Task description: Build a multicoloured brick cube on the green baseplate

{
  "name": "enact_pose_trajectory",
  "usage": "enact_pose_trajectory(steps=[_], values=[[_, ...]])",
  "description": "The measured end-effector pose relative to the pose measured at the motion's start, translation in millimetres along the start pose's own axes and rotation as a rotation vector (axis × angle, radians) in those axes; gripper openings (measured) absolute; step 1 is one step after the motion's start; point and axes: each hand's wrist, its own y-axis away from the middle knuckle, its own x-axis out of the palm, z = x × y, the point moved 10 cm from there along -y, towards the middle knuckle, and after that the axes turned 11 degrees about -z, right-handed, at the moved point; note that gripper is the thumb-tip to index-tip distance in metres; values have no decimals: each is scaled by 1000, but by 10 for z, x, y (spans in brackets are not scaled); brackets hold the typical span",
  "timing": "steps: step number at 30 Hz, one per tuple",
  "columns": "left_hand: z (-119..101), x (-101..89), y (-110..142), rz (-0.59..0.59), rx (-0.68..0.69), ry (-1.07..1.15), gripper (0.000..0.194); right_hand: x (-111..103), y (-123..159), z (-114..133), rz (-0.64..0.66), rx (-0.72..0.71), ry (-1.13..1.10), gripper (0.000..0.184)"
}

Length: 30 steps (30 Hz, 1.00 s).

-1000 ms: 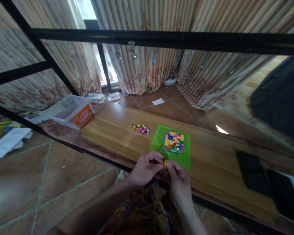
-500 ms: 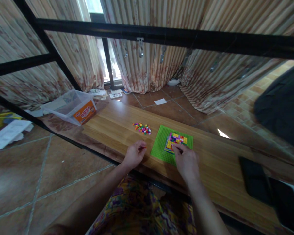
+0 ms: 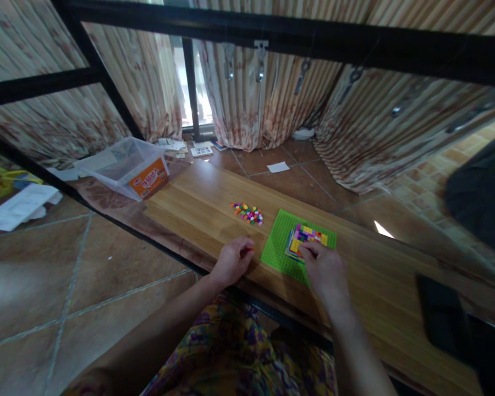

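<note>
A green baseplate (image 3: 278, 250) lies on the wooden table (image 3: 198, 201) and carries a square block of small coloured bricks (image 3: 309, 235). My right hand (image 3: 325, 268) rests on the block's near edge with its fingers pinched together; what they hold is hidden. My left hand (image 3: 233, 260) sits on the table left of the plate, curled shut round a small red piece. A loose pile of coloured bricks (image 3: 247, 212) lies beyond my left hand.
A clear plastic tub with an orange label (image 3: 126, 175) stands at the table's far left end. A dark flat object (image 3: 441, 316) lies on the table at the right. A black metal frame (image 3: 272, 38) crosses overhead; curtains hang behind.
My hands were together near the table's front edge, then parted: the right one went onto the brick block, the left one settled on the table. The view also shifted slightly.
</note>
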Motion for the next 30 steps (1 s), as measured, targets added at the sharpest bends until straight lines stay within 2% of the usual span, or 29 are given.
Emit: enact_pose_trajectory(steps=[13, 19, 24, 30], values=[[-22, -28, 1, -15, -10, -1, 13, -3, -50, -44, 10, 53, -69, 28], [-19, -20, 3, -8, -14, -6, 13, -234, 33, -182, -72, 146, -60, 35], [-17, -24, -1, -6, -11, -11, 15, -293, 151, -50, -128, 44, -117, 31], [-26, -25, 2, -7, 4, -11, 14, -264, 384, 139, -231, -148, -2, 35]])
